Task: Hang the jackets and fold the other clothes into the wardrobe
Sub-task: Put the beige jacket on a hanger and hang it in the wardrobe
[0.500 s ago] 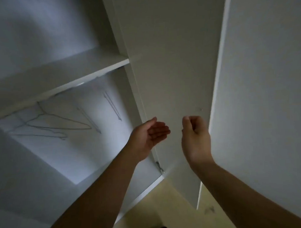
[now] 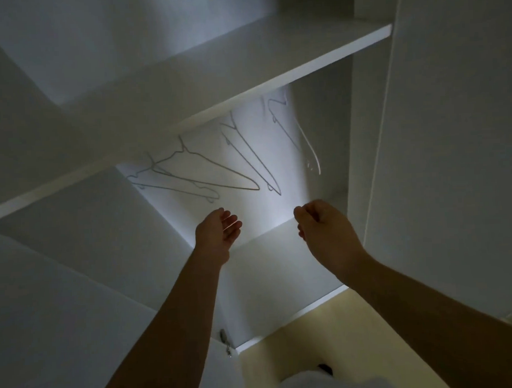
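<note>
I look into an open white wardrobe [image 2: 371,131]. Several thin wire hangers [image 2: 241,153] hang empty under its upper shelf [image 2: 245,75], lit against the back panel. My left hand [image 2: 218,233] reaches up below the hangers with relaxed fingers and holds nothing. My right hand [image 2: 325,229] is raised beside it, fingers loosely curled, also holding nothing. Neither hand touches a hanger. No jackets or other clothes show inside the wardrobe.
The wardrobe's right side panel [image 2: 451,158] stands close to my right arm. A door hinge [image 2: 225,340] sits low at the left. Yellowish floor [image 2: 298,352] shows below, with a pale rounded thing [image 2: 319,383] at the bottom edge.
The view has swung left, off the door and into the hanging compartment. Both hands now sit under the hangers, which appear closer and more central.
</note>
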`<state>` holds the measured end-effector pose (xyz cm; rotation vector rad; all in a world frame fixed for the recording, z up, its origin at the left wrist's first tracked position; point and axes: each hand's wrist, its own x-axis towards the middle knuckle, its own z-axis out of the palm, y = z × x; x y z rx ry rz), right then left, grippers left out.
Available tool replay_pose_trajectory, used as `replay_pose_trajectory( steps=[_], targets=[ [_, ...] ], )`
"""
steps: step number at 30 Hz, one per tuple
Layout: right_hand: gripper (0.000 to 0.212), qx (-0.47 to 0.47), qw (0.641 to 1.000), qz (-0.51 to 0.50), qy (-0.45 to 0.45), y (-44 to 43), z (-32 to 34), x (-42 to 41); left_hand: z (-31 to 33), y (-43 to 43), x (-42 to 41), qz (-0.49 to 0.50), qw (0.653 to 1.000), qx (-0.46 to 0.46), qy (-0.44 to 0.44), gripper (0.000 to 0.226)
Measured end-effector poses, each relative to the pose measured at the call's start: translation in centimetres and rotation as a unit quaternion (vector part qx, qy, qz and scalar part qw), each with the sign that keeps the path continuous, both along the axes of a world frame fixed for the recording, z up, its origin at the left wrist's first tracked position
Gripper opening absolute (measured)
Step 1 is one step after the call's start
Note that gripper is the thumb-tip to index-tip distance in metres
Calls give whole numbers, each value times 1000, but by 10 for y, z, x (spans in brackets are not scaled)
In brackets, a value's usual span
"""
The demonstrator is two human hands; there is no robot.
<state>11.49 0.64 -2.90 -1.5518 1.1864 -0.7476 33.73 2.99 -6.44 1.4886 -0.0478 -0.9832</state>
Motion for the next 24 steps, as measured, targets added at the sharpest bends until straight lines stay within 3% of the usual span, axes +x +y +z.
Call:
replay_pose_trajectory(
  steps=[9, 13, 16, 20, 24],
  targets=[
    [28, 64, 996, 49, 25, -33, -21, 143, -23, -62, 140, 41, 994, 62, -79, 28],
    [24, 67, 997, 32, 21, -37, -29, 156, -23, -85, 176, 37, 986, 38, -157, 49],
    [22, 70, 997, 18, 21, -42, -30, 163, -22, -95, 197, 59, 988, 21, -142, 60],
    [21, 66, 998, 16, 9, -45, -27, 171, -21, -104, 213, 30, 988, 28, -148, 42],
    [22, 60, 998, 13, 6, -43, -24, 174, -15, -104, 217, 30, 989, -27, -143, 27]
  ],
)
